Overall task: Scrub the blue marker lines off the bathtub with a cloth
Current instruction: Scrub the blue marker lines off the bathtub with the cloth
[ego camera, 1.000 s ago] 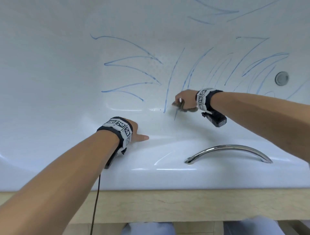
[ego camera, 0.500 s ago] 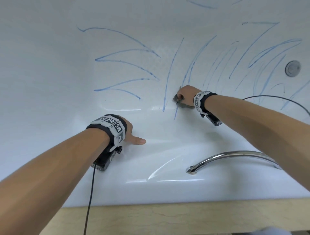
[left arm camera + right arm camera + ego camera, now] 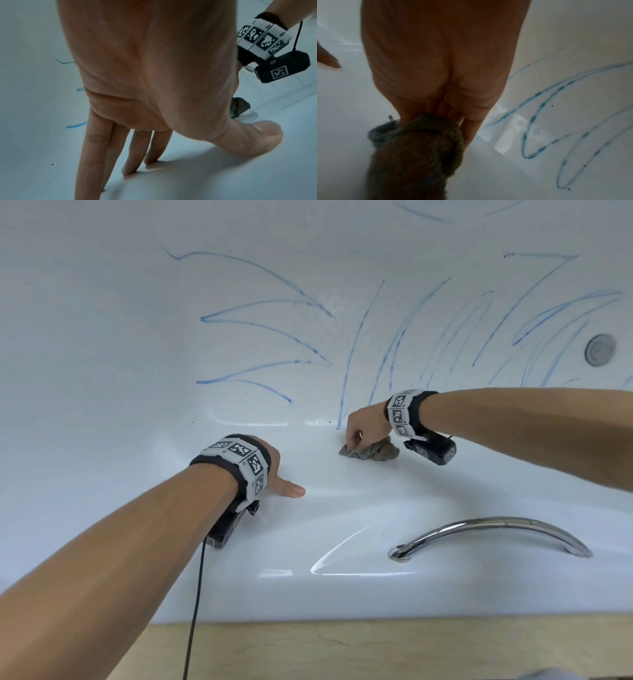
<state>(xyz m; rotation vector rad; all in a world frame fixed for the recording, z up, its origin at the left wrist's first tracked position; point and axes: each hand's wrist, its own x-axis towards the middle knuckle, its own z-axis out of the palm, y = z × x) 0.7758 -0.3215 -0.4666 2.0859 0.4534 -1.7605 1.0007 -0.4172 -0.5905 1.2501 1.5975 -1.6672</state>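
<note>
Head view: the right hand (image 3: 364, 429) bunches a grey cloth (image 3: 373, 451) against the white tub (image 3: 102, 354), just below the foot of a blue line (image 3: 356, 350). The left hand (image 3: 274, 470) rests flat on the tub, fingers (image 3: 96, 155) straight, thumb out. A chrome handle (image 3: 493, 530) sits near the rim.

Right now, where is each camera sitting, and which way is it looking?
Head: on the head, looking down into the bathtub; shows both forearms, left hand, right hand.
Left wrist: looks along the left hand, straight fingers on the tub.
Right wrist: looks along the right hand gripping the cloth.
All three share the cloth and the blue marker lines.
</note>
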